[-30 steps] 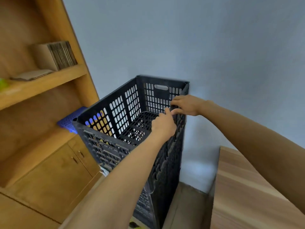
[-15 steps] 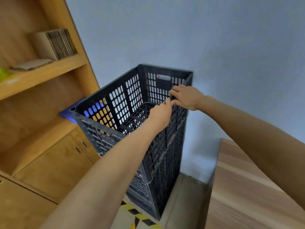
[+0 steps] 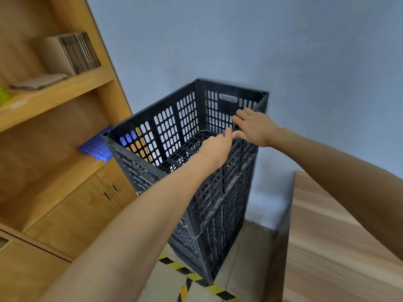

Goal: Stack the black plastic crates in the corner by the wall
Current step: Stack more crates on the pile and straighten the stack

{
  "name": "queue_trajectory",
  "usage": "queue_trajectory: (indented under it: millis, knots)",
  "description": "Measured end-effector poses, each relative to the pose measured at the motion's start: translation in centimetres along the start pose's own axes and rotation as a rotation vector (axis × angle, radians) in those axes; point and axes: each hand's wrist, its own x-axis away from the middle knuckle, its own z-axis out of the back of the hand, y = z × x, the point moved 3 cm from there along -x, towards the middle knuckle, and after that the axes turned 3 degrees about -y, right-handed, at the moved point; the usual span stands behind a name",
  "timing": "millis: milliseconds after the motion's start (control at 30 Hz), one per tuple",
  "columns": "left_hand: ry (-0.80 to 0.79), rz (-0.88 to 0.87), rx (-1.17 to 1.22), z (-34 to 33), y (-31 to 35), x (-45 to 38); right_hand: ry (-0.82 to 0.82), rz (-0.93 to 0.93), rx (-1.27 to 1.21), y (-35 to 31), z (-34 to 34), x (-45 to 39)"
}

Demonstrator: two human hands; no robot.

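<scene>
My left hand (image 3: 214, 149) and right hand (image 3: 253, 127) grip the top crate (image 3: 187, 118) by its right rim; I press evenly, seating it squarely on the stack (image 3: 218, 214).

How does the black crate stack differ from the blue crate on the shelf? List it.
The black crate stack stands tall on the floor; the blue crate lies on the wooden shelf unit's ledge. Both hands, left hand and right hand, grip the black top rim; nothing touches the blue one. Both have perforated plastic walls.
</scene>
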Motion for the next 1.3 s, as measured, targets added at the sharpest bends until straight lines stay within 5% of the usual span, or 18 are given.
queue_trajectory:
  millis: [400,700,1300]
  knots:
    - [0.014,-0.096,0.028,0.1,-0.7,2.6,-0.191,-0.118,0.045,-3.1,3.1,1.9]
    - [-0.002,-0.088,0.102,-0.5,-0.6,1.5,-0.19,-0.159,0.012,-2.3,2.3,1.8]
    - [-0.036,0.063,0.146,-0.5,-0.7,1.1,0.17,0.146,0.043,-0.4,0.1,0.0]
